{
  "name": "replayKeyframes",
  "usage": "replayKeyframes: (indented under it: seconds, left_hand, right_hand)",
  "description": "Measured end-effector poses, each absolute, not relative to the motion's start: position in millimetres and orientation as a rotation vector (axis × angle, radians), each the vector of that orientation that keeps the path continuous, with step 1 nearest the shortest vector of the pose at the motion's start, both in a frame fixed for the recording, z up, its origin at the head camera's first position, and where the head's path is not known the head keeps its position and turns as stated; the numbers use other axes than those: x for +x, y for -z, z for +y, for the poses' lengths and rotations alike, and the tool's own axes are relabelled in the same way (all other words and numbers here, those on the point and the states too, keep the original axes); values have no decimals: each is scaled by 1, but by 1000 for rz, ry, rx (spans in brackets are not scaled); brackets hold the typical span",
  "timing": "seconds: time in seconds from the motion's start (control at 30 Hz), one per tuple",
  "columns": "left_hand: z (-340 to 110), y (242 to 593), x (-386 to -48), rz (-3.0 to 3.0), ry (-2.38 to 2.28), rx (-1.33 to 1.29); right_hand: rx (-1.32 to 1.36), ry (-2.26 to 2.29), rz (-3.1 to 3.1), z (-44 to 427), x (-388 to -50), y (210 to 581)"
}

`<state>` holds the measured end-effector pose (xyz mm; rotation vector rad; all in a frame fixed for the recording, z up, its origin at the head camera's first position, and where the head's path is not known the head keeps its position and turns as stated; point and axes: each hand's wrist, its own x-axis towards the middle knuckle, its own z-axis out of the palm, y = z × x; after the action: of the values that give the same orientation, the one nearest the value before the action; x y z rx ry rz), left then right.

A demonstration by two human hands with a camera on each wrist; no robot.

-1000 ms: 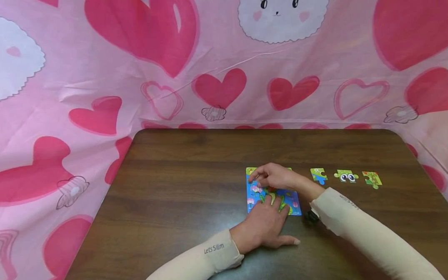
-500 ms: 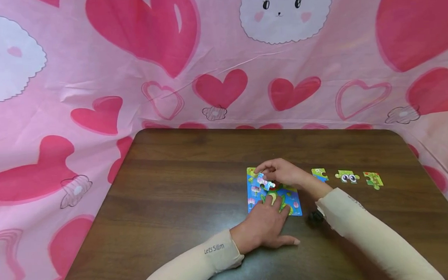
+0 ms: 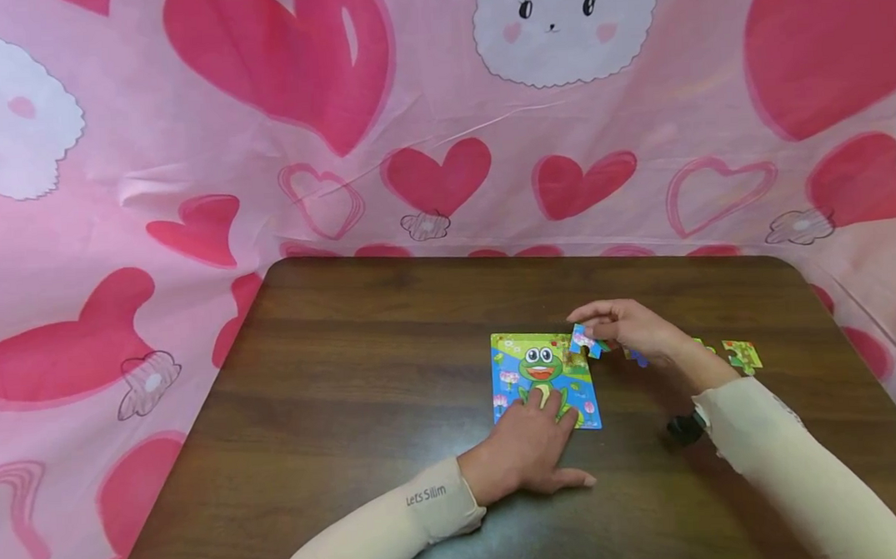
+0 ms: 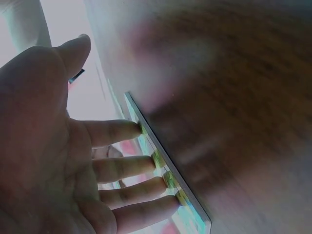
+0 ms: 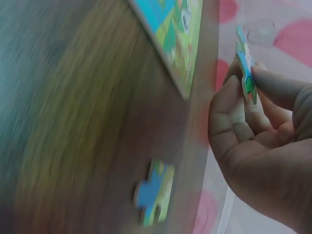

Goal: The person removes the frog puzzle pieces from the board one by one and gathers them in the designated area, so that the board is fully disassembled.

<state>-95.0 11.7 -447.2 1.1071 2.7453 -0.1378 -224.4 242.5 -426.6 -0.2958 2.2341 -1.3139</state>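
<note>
On my remote feed the right hand (image 3: 634,328) pinches a puzzle piece (image 3: 581,338) raised near the far right corner of the frog puzzle (image 3: 506,362), the left hand (image 3: 529,444) rests its straight fingers on that puzzle, and I judge a slackening pinch could drop the piece.

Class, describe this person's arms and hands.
The cream fabric left sleeve has dark lettering near its cuff; the cream fabric right sleeve, dark markings. A small black object shows at the right wrist. Left hand and right hand: bare.
</note>
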Motion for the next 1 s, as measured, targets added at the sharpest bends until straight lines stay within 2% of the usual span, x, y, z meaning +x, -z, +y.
replayKeyframes:
  seconds: [0.23, 0.53, 1.0]
  left_hand:
    - [12, 447, -94, 2771, 141, 1102]
    - [13, 448, -95, 2781, 144, 1110]
    - [13, 447, -94, 2778, 150, 1127]
  right_hand:
    - [-247, 1287, 2299, 271, -220, 427]
    - [-244, 1311, 2322, 284, -216, 430]
    - [-57, 1411, 2206, 317, -198, 435]
